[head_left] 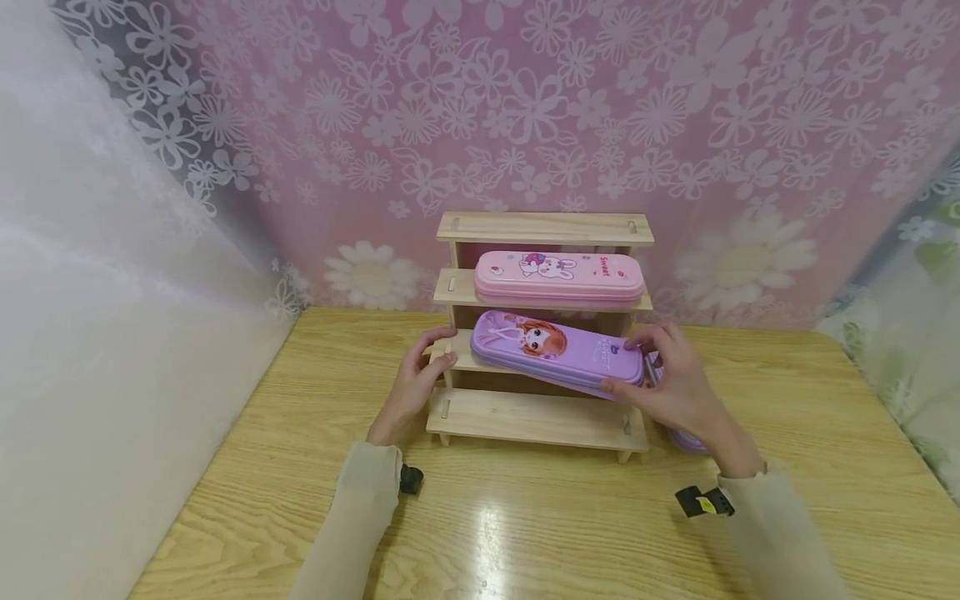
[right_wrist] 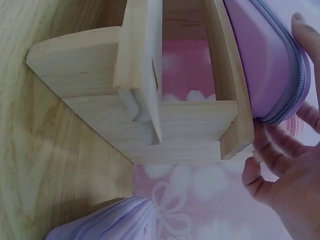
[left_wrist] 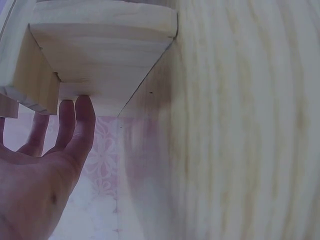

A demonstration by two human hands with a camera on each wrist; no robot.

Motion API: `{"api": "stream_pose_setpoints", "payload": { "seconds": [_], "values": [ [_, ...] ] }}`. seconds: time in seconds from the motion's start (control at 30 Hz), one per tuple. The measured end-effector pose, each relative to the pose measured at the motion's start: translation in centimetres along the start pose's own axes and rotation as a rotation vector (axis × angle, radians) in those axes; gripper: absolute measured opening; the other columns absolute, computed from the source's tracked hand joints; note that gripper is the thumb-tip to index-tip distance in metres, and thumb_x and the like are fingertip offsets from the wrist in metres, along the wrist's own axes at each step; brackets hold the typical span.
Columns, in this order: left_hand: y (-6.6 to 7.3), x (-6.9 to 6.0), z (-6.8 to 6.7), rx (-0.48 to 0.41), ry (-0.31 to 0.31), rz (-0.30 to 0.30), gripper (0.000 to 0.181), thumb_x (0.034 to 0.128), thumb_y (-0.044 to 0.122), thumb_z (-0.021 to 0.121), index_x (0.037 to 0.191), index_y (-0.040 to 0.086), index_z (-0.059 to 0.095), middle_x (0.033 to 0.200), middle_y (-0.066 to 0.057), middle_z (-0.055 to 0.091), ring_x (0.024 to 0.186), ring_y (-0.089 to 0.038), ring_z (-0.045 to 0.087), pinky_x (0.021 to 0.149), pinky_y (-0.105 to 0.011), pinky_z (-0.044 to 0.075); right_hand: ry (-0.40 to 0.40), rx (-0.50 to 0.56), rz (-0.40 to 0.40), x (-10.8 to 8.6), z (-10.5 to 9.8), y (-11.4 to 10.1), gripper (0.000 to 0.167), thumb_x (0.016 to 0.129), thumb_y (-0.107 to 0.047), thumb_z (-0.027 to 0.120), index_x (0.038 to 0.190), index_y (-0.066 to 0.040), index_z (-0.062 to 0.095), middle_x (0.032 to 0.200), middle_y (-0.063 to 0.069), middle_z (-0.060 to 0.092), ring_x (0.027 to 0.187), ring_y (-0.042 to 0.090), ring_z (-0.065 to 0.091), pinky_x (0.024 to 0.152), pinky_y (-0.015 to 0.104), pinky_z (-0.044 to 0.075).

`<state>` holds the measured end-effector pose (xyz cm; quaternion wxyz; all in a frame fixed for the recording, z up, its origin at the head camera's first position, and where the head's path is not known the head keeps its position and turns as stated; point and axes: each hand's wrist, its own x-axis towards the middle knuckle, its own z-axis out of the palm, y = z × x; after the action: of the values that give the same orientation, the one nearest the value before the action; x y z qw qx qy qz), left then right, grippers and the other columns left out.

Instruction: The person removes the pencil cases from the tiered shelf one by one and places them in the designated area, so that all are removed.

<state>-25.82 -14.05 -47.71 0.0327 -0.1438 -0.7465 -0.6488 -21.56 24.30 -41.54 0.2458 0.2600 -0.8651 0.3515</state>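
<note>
A purple pencil case [head_left: 577,350] with a cartoon girl on its lid lies on the second board from the bottom of a stepped wooden display shelf [head_left: 532,417]. Its right end juts forward over that board's front edge. My right hand [head_left: 675,383] grips this end, thumb at the front and fingers at the top and back; the case's zipped end [right_wrist: 280,70] shows in the right wrist view. At the shelf's left side, my left hand [head_left: 416,379] holds the end of the same board between thumb and fingers. In the left wrist view, fingers [left_wrist: 85,125] reach behind the wood.
A pink pencil case [head_left: 558,277] with a rabbit sits on the board above. Another purple case [head_left: 686,440] lies on the table [head_left: 300,500] right of the shelf, partly behind my right hand. A pink flowered curtain [head_left: 525,108] hangs behind.
</note>
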Motion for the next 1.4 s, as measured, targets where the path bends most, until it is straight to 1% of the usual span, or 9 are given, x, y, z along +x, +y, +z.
{"api": "stream_pose_setpoints", "payload": {
  "seconds": [0.17,0.27,0.4,0.53,0.63,0.83,1.03,1.3,1.4],
  "values": [
    [0.2,-0.1,0.0,0.001,0.002,-0.002,0.037,0.1024,0.019,0.060,0.139,0.020,0.058,0.147,0.001,0.055,0.104,-0.022,0.058,0.091,-0.030,0.052,-0.105,-0.037,0.089,0.3,0.0,-0.7,0.072,0.067,-0.024,0.096,0.124,-0.002,0.058,0.120,0.013,0.062,0.110,0.025,0.052,0.088,0.035,0.040],
    [0.3,-0.1,0.1,-0.003,0.003,-0.011,0.037,0.1025,0.018,0.060,0.139,0.020,0.058,0.148,0.001,0.054,0.105,-0.021,0.057,0.091,-0.030,0.052,-0.165,-0.057,0.105,0.8,-0.1,-1.1,0.077,0.072,-0.034,0.094,0.132,-0.003,0.057,0.129,0.015,0.063,0.117,0.031,0.055,0.094,0.041,0.038],
    [0.3,-0.1,0.1,-0.008,0.003,-0.022,0.039,0.1028,0.017,0.059,0.142,0.016,0.056,0.150,-0.002,0.053,0.106,-0.020,0.057,0.091,-0.029,0.052,-0.222,-0.127,0.112,1.4,-0.1,-1.5,0.082,0.075,-0.044,0.090,0.139,-0.007,0.055,0.134,0.016,0.059,0.114,0.030,0.057,0.092,0.045,0.041],
    [0.2,-0.1,0.1,-0.013,0.004,-0.023,0.041,0.1031,0.016,0.058,0.144,0.015,0.055,0.152,-0.004,0.052,0.105,-0.020,0.057,0.090,-0.028,0.052,-0.263,-0.185,0.124,1.7,0.0,-1.7,0.080,0.075,-0.048,0.088,0.139,-0.010,0.058,0.122,0.012,0.057,0.100,0.024,0.054,0.082,0.038,0.041],
    [0.1,0.0,0.1,-0.010,0.005,-0.017,0.040,0.1031,0.017,0.059,0.143,0.016,0.056,0.150,-0.003,0.053,0.105,-0.020,0.057,0.089,-0.027,0.052,-0.280,-0.189,0.129,1.9,0.0,-1.7,0.077,0.074,-0.049,0.088,0.135,-0.010,0.061,0.115,0.010,0.055,0.094,0.023,0.052,0.078,0.035,0.039],
    [0.1,0.0,0.1,-0.001,0.006,-0.006,0.037,0.1028,0.020,0.060,0.139,0.021,0.058,0.147,0.002,0.055,0.105,-0.020,0.059,0.091,-0.030,0.053,-0.294,-0.147,0.135,1.8,0.0,-1.8,0.077,0.073,-0.047,0.090,0.131,-0.008,0.058,0.122,0.010,0.061,0.102,0.024,0.056,0.084,0.040,0.043],
    [0.2,0.0,0.2,-0.010,0.004,-0.002,0.036,0.1032,0.019,0.060,0.139,0.021,0.058,0.147,0.002,0.055,0.104,-0.019,0.059,0.091,-0.030,0.053,-0.266,-0.129,0.126,0.8,0.2,-1.7,0.081,0.074,-0.043,0.090,0.136,-0.006,0.055,0.123,0.013,0.066,0.103,0.023,0.059,0.084,0.039,0.045],
    [-0.1,0.0,0.1,-0.012,0.000,0.004,0.036,0.1036,0.019,0.059,0.139,0.021,0.058,0.148,0.002,0.054,0.105,-0.023,0.059,0.091,-0.029,0.053,-0.110,-0.106,0.020,-0.7,0.5,-1.1,0.076,0.067,-0.030,0.095,0.130,-0.005,0.061,0.116,0.007,0.069,0.095,0.013,0.056,0.078,0.021,0.040],
    [-0.1,0.0,0.1,-0.011,0.001,0.007,0.035,0.1038,0.019,0.059,0.139,0.021,0.058,0.149,0.002,0.053,0.104,-0.023,0.058,0.091,-0.029,0.053,-0.060,-0.097,-0.008,-1.3,0.4,-0.8,0.076,0.063,-0.026,0.096,0.127,-0.004,0.062,0.113,0.007,0.069,0.094,0.012,0.055,0.078,0.018,0.037]
  ]
}}
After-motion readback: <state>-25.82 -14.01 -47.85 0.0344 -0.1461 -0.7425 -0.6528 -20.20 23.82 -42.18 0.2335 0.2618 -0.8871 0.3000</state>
